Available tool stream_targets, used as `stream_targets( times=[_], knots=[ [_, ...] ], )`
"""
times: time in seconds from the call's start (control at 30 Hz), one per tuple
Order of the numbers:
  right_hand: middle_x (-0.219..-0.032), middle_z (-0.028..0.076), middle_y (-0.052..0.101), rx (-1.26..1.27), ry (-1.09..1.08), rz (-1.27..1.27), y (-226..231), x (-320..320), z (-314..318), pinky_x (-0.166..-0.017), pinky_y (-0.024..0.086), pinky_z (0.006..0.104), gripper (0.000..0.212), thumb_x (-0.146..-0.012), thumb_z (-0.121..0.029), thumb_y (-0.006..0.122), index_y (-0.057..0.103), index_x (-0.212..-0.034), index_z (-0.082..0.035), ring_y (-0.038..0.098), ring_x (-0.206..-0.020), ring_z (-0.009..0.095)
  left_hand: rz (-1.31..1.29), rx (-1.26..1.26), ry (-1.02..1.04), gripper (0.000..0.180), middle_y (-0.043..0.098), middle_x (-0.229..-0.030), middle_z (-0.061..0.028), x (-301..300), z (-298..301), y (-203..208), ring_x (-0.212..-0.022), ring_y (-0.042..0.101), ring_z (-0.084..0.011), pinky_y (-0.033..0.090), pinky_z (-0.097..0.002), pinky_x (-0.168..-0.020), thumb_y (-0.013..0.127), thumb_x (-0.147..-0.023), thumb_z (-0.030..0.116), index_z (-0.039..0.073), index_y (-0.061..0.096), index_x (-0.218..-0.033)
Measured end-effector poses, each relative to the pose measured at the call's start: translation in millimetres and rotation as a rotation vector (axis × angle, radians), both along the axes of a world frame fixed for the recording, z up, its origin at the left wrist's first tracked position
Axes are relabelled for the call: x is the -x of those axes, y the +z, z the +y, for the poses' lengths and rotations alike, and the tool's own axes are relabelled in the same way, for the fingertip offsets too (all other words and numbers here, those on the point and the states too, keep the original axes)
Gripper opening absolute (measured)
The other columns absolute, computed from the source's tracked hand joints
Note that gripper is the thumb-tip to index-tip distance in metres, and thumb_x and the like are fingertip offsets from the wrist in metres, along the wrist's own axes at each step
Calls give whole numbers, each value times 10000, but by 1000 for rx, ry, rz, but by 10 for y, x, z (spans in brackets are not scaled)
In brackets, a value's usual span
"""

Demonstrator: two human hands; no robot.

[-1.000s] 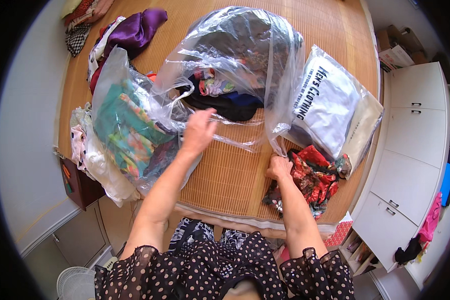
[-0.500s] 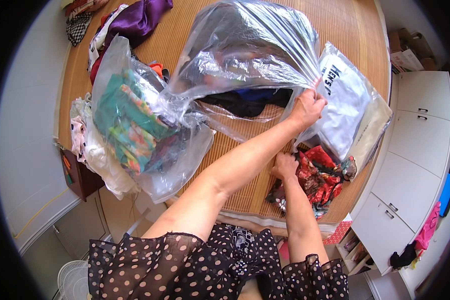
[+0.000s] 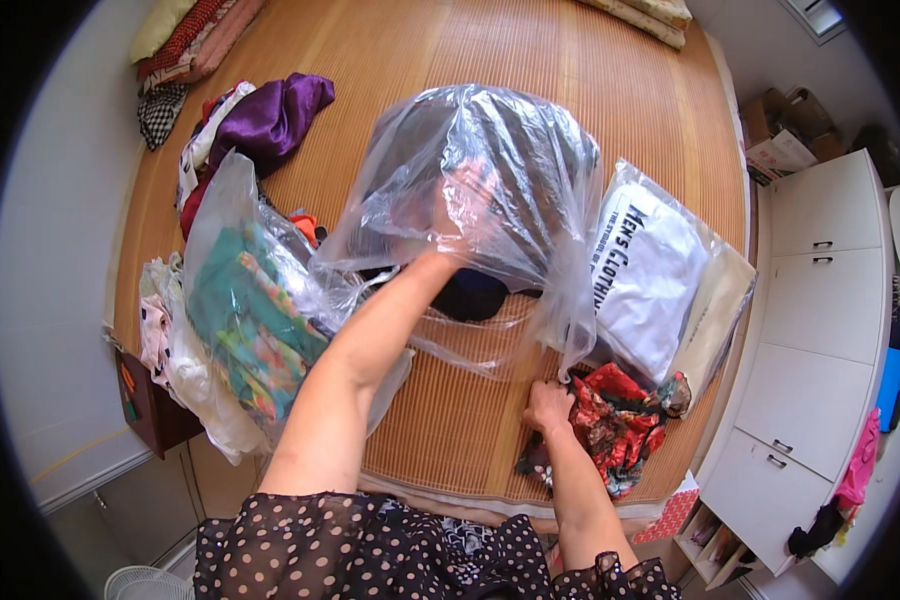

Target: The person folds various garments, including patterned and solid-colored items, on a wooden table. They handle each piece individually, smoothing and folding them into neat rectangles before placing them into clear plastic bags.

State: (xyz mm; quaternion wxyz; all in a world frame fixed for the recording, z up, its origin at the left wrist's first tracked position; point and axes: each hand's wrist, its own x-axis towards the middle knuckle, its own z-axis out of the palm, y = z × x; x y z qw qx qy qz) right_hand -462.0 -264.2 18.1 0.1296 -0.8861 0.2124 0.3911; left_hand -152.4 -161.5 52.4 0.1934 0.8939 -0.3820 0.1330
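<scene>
Centre frame: left hand (image 3: 467, 198) inside clear bag (image 3: 548, 150), grip obscured, cannot tell. Lower right: right hand (image 3: 548, 405) clenched, apparently on its edge, presumably anchoring the mouth.

head: left fisheye | from wearer's head | faces steeply down over slatted mat (image 3: 390, 60) | wide, near

Left arm (image 3: 365, 350) extended forward, right hand (image 3: 547, 406) nearer body, fingers (image 3: 556, 393) curled

Bright glare on clear bag (image 3: 520, 205)
</scene>
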Motion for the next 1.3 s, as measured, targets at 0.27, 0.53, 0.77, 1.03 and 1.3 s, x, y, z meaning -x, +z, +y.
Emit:
stream_targets(
  times=[0.27,0.53,0.77,1.03,1.3],
  knots=[
    [-1085,197,557,-24,-16,1,-8,16,-20,-810,448,447,423,-606,-190,694,606,-990,-37,547,-1014,347,83,-156,-121,827,310,-1400,-203,-716,-300,280,-1318,243,-358,177,-449,-1082,638,-717,525,39,372,-1331],
    [-939,161,636,-57,-6,-31,-27,31,-25,-758,441,444,329,-600,-152,663,636,-909,-45,548,-964,348,285,-355,-163,718,427,-1322,-201,-1090,-873,463,-1241,372,-352,266,-392,-1051,515,-811,554,24,428,-1287],
    [-947,165,632,-60,-22,-61,-15,48,-27,-761,427,448,352,-602,-130,647,613,-939,-36,546,-955,352,160,-298,-419,1021,172,-1426,-287,-779,-698,385,-1312,180,-457,189,-490,-1069,667,-620,644,157,248,-1413],
    [-1008,124,626,-24,-26,9,6,-3,-22,-790,430,452,462,-611,-189,717,595,-1036,-52,540,-1000,316,-5,-455,-142,1061,307,-1339,-241,-65,-846,387,-1227,276,-494,267,-551,-966,719,-591,529,139,191,-1424],
    [-928,162,638,-72,-61,-33,1,23,-60,-773,422,455,270,-599,-129,653,651,-856,-49,544,-970,345,84,-132,-130,383,565,-980,-195,-625,-965,121,-932,552,-374,463,-459,-763,502,-751,130,83,525,-1129]
  ],
)
